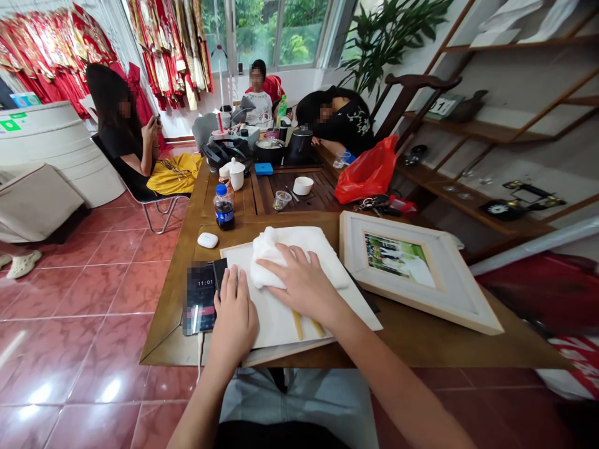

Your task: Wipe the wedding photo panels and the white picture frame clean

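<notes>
My right hand (302, 277) lies with spread fingers on a bunched part of white fluffy wadding (322, 243). Beneath the wadding is a white board or sheet (276, 318). Two yellowish sticks (298, 324) poke out on the sheet below my right wrist; their far ends are hidden. My left hand (235, 305) rests flat on the sheet's left edge, fingers stretched forward. Its fingertips are near a dark strip (219, 274) beside a phone (201, 299) with a lit screen and a white cable.
A framed photo (400, 259) lies at the right. Beyond are a cola bottle (224, 209), an earbud case (208, 240), a white bowl (303, 185), a lidded cup (236, 174) and a red plastic bag (367, 171). Three people sit around the wooden table (163, 337).
</notes>
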The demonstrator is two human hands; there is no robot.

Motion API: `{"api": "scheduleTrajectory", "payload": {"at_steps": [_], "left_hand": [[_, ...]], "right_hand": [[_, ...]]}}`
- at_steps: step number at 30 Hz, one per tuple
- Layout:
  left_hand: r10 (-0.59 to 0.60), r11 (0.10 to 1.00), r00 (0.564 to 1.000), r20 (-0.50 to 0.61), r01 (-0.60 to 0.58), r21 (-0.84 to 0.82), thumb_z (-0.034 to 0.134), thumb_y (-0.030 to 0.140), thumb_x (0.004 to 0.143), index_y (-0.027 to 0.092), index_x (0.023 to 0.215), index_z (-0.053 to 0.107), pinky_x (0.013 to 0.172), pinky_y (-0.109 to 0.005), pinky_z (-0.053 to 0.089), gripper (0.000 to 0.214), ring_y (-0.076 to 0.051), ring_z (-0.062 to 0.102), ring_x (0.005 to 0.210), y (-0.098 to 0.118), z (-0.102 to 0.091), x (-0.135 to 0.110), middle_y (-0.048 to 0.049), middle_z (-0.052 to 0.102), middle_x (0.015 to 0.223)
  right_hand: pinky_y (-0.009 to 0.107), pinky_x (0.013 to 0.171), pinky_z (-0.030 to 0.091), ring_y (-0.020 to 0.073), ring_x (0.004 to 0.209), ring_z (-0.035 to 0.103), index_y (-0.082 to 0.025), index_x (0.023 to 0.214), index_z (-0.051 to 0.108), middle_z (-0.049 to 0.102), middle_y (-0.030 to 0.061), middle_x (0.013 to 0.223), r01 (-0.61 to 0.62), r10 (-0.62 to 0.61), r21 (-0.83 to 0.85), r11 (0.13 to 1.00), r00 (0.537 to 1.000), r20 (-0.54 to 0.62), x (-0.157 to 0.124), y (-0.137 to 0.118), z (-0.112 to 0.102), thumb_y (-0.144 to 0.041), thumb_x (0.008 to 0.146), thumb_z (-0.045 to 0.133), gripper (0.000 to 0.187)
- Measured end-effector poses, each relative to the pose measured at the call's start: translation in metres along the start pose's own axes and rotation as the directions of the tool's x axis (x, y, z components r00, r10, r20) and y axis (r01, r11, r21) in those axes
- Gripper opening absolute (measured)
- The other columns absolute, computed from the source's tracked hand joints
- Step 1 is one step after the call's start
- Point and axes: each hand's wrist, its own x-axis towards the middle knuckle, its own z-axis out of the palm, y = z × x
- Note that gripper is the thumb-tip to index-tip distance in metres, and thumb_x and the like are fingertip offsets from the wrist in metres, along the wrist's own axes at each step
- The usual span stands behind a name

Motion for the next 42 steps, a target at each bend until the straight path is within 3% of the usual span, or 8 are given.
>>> {"api": "scheduleTrajectory", "payload": {"at_steps": [4,9,11,17,24,32,38,42], "left_hand": [[-0.007,1.000,1.000,0.020,0.007,0.006,0.036,0.007,0.092,0.010,0.153,0.042,0.118,-0.065,0.033,0.061,-0.033,0.021,0.158,0.003,-0.003,0.000,-0.0218,0.031,0.166],[-0.052,0.998,0.995,0.081,0.050,0.026,0.033,0.007,0.092,0.006,0.154,0.039,0.118,-0.065,0.032,0.062,-0.034,0.020,0.158,0.006,-0.006,0.001,-0.0222,0.027,0.167],[-0.049,0.999,0.996,0.074,0.047,0.024,0.034,0.006,0.092,0.007,0.153,0.040,0.118,-0.065,0.032,0.062,-0.034,0.020,0.158,0.006,-0.006,0.001,-0.0220,0.027,0.167],[-0.015,1.000,1.000,0.019,0.015,0.009,0.035,0.007,0.092,0.008,0.150,0.044,0.119,-0.063,0.031,0.059,-0.032,0.021,0.158,0.002,-0.001,0.001,-0.0215,0.032,0.166],[-0.027,1.000,0.999,0.019,0.027,0.012,0.035,0.007,0.092,0.010,0.153,0.040,0.120,-0.061,0.030,0.062,-0.032,0.020,0.158,0.003,-0.001,-0.001,-0.0205,0.030,0.167],[-0.004,1.000,1.000,-0.002,0.004,0.012,0.034,0.008,0.092,0.005,0.150,0.043,0.119,-0.063,0.031,0.058,-0.034,0.021,0.158,-0.002,0.002,0.000,-0.0240,0.033,0.164],[0.004,1.000,1.000,-0.024,-0.004,-0.003,0.035,0.007,0.092,0.008,0.151,0.042,0.119,-0.063,0.032,0.060,-0.033,0.022,0.158,-0.002,0.002,-0.001,-0.0227,0.033,0.165],[-0.023,1.000,1.000,-0.016,0.023,-0.003,0.036,0.008,0.092,0.010,0.152,0.043,0.119,-0.061,0.032,0.060,-0.032,0.024,0.157,0.000,0.002,0.000,-0.0212,0.033,0.165]], "right_hand": [[0.055,0.102,0.038,0.0387,0.134,0.043,-0.037,0.146,0.056,0.042,0.0148,0.158,0.099,-0.100,0.032,0.995,0.995,0.020,0.005,0.004,0.002,-0.041,0.095,0.063,0.052],[0.056,0.099,0.040,0.0391,0.130,0.045,-0.037,0.147,0.055,0.043,0.0161,0.156,-0.002,0.001,0.011,1.000,0.999,0.047,0.016,0.016,-0.001,-0.042,0.097,0.059,0.050],[0.057,0.099,0.040,0.0389,0.130,0.046,-0.036,0.147,0.055,0.043,0.0166,0.155,-0.006,0.005,0.023,1.000,0.999,0.052,0.020,0.016,-0.002,-0.042,0.097,0.058,0.050],[0.054,0.102,0.038,0.0362,0.134,0.042,-0.036,0.147,0.055,0.042,0.0156,0.156,0.156,-0.159,0.065,0.986,0.987,0.030,0.025,0.009,-0.002,-0.040,0.096,0.060,0.051],[0.056,0.096,0.042,0.0383,0.126,0.049,-0.035,0.148,0.054,0.045,0.0180,0.152,0.048,-0.048,0.017,0.999,0.998,0.036,0.036,0.016,-0.003,-0.042,0.098,0.057,0.050],[0.051,0.101,0.039,0.0343,0.133,0.045,-0.042,0.146,0.054,0.043,0.0124,0.156,0.174,-0.174,0.050,0.984,0.985,0.001,0.048,0.008,0.004,-0.046,0.098,0.057,0.048],[0.051,0.097,0.041,0.0353,0.123,0.053,-0.035,0.144,0.058,0.051,0.0152,0.146,0.089,-0.086,0.046,0.995,0.995,-0.056,0.038,0.029,-0.011,-0.033,0.100,0.052,0.044],[0.050,0.100,0.042,0.0353,0.131,0.049,-0.031,0.149,0.054,0.048,0.0162,0.148,0.037,-0.030,0.051,0.998,0.991,-0.128,0.015,0.054,-0.022,-0.032,0.101,0.048,0.048]]}}
